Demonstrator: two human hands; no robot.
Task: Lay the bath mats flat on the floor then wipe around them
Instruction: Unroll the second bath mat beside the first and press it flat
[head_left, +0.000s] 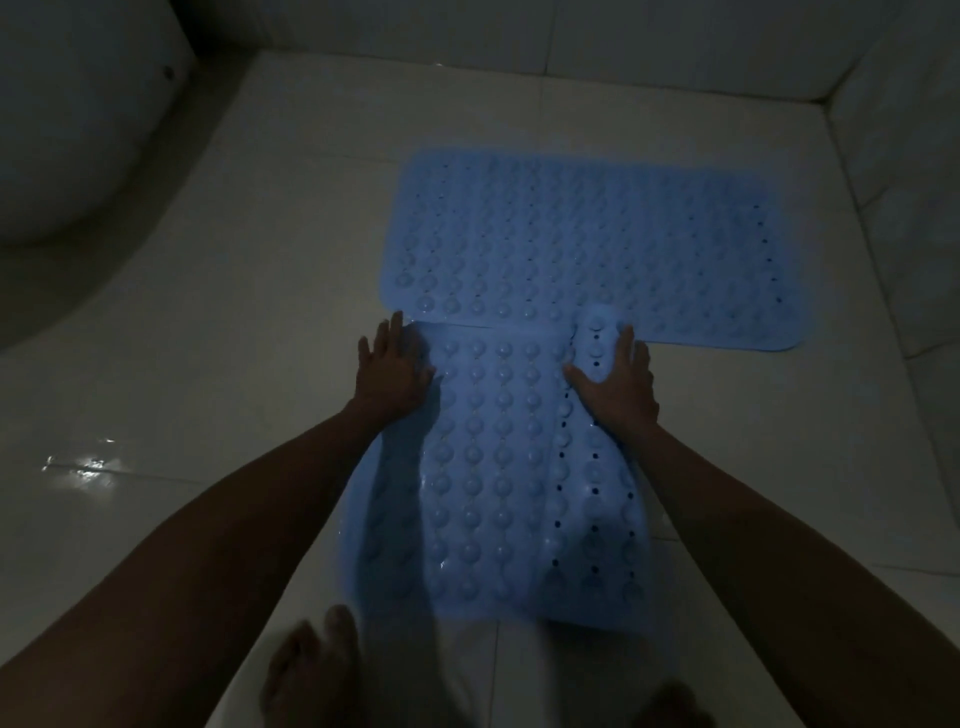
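Two blue rubber bath mats with bumps and small holes lie on the white tiled floor. The far mat (597, 244) lies flat, its long side running left to right. The near mat (498, 467) runs from it toward me, and its far edge meets the far mat's near edge. My left hand (392, 371) presses flat on the near mat's far left corner, fingers spread. My right hand (618, 382) presses flat near its far right corner, beside a raised fold of mat (597, 338) that overlaps the far mat. The near mat's right side bulges unevenly.
A white toilet bowl (67, 130) stands at the far left. Tiled walls (909, 156) close the back and right sides. A wet, shiny patch (83, 465) glints on the floor to the left. My bare feet (311, 675) stand at the bottom edge.
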